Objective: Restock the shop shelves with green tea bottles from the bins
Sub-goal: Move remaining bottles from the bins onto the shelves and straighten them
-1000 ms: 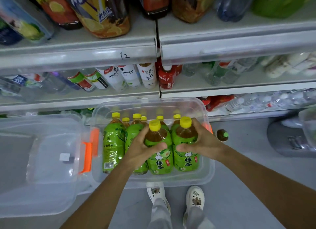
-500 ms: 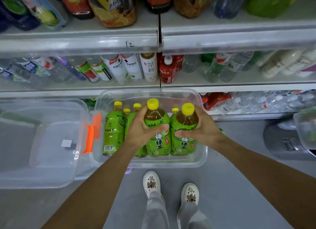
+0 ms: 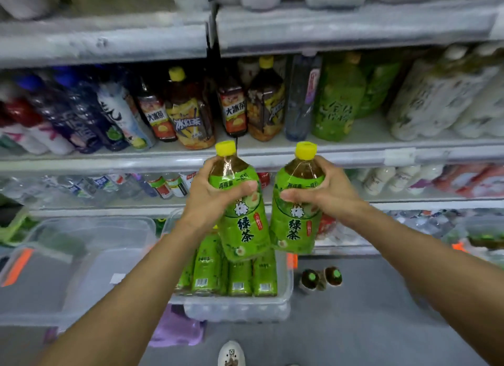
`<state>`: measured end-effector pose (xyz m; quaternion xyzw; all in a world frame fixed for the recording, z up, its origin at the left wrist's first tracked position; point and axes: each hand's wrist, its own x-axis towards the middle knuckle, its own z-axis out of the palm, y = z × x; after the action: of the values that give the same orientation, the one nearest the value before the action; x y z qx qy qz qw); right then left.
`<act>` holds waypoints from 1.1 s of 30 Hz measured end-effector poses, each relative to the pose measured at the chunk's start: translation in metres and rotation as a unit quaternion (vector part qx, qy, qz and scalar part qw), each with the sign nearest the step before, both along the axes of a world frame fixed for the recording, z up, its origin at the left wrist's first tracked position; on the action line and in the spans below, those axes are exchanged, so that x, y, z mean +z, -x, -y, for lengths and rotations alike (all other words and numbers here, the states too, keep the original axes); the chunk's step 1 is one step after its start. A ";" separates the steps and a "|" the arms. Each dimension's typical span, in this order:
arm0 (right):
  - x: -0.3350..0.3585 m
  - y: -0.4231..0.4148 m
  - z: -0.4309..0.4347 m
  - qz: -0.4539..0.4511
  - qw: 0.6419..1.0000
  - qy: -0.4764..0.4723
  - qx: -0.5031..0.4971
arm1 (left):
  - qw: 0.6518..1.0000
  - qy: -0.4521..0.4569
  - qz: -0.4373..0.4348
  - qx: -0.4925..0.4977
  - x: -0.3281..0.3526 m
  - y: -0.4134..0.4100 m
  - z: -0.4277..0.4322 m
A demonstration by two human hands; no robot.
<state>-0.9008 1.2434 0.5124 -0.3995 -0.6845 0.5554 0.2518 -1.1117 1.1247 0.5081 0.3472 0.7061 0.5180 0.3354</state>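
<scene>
My left hand (image 3: 211, 195) grips the shoulder of one green tea bottle (image 3: 244, 229) with a yellow cap. My right hand (image 3: 326, 192) grips a second green tea bottle (image 3: 294, 229) of the same kind. Both bottles are upright in the air, side by side, in front of the shelf edge (image 3: 354, 154). Below them a clear plastic bin (image 3: 240, 307) on the floor holds several more green tea bottles (image 3: 207, 267). Large green bottles (image 3: 336, 103) stand on the shelf behind.
An empty clear bin with orange latches (image 3: 81, 270) sits to the left on the floor. Two small dark bottles (image 3: 321, 279) stand on the floor right of the full bin. Iced tea bottles (image 3: 188, 120) and other drinks fill the shelves. A purple cloth (image 3: 177, 327) lies under the bin.
Both hands have lifted the two green tea bottles out of the bin up to shelf height. The view has tilted upward toward the shelves.
</scene>
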 end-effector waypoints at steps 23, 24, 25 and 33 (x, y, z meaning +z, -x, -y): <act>0.351 -0.030 -0.049 -0.209 0.950 -0.225 -0.046 | 0.969 -0.242 -0.034 -0.024 0.343 -0.017 -0.049; 0.363 -0.027 -0.051 -0.213 0.947 -0.234 -0.054 | 0.968 -0.249 -0.034 -0.026 0.352 -0.014 -0.052; 0.376 -0.023 -0.052 -0.220 0.944 -0.237 -0.064 | 0.966 -0.255 -0.034 -0.029 0.360 -0.011 -0.055; 0.476 0.024 -0.060 -0.264 0.894 -0.352 -0.087 | 0.962 -0.267 -0.014 -0.058 0.407 0.022 -0.085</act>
<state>-0.9247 1.3038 0.9883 -0.1820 -0.7058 0.3392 0.5947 -1.1339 1.2096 0.9149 0.4716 0.5258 0.6624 0.2496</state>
